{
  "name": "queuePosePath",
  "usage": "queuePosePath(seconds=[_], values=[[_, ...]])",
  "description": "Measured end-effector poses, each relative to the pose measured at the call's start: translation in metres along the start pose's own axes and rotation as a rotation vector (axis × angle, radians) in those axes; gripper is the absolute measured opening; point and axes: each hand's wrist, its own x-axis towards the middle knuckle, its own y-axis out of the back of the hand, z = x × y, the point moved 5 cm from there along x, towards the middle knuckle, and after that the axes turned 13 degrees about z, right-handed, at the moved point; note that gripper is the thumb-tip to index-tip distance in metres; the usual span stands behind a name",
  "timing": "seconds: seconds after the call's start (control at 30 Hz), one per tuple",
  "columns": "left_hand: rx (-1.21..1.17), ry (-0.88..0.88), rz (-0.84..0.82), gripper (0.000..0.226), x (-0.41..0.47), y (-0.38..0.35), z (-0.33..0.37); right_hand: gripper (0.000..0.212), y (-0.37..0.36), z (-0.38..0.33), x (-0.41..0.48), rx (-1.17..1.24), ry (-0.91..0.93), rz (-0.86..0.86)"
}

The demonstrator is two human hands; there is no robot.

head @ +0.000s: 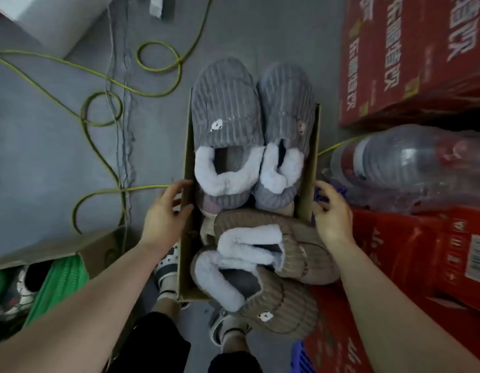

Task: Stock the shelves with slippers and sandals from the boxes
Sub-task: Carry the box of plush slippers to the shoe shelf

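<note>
An open cardboard box (187, 146) is held above the grey floor in front of me. My left hand (166, 214) grips its left wall and my right hand (331, 214) grips its right wall. Two grey corduroy slippers (228, 111) with white fleece lining lie side by side in the far half, toes away from me. Two tan corduroy slippers (281, 300) with the same lining are piled in the near half, spilling over the rim. More slippers lie hidden underneath.
Red drink cartons (410, 57) are stacked at right, with a shrink-wrapped pack of water bottles (410, 168) below them. A yellow-green cable (104, 84) loops across the floor at left. Another open box (45, 251) with green packaging sits at lower left. My feet stand beneath the box.
</note>
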Motion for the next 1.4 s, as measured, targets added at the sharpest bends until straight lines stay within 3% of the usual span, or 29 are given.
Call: queuePosePath(seconds=[0.17, 0.37, 0.6, 0.77, 1.1, 1.23, 1.4], values=[[0.078, -0.062, 0.017, 0.062, 0.001, -0.003, 0.001, 0.058, -0.010, 0.005, 0.011, 0.034, 0.002, -0.038], [0.319, -0.184, 0.050, 0.075, 0.006, -0.004, 0.001, 0.076, -0.018, 0.002, 0.013, -0.129, 0.073, -0.121], [0.363, -0.083, 0.105, 0.079, 0.005, 0.004, 0.015, 0.078, -0.010, -0.008, 0.007, -0.077, 0.021, -0.015], [0.389, -0.104, 0.058, 0.085, 0.009, 0.021, 0.041, 0.080, 0.020, -0.025, 0.011, -0.082, 0.025, -0.035], [0.401, -0.183, -0.009, 0.083, 0.019, 0.117, 0.165, 0.081, 0.143, -0.121, -0.005, -0.022, -0.030, -0.068], [0.399, -0.207, 0.002, 0.058, 0.026, 0.171, 0.241, 0.074, 0.210, -0.184, -0.002, -0.053, -0.022, -0.055], [0.392, -0.262, 0.023, 0.051, 0.047, 0.231, 0.333, 0.072, 0.284, -0.262, 0.015, -0.105, -0.006, -0.035]])
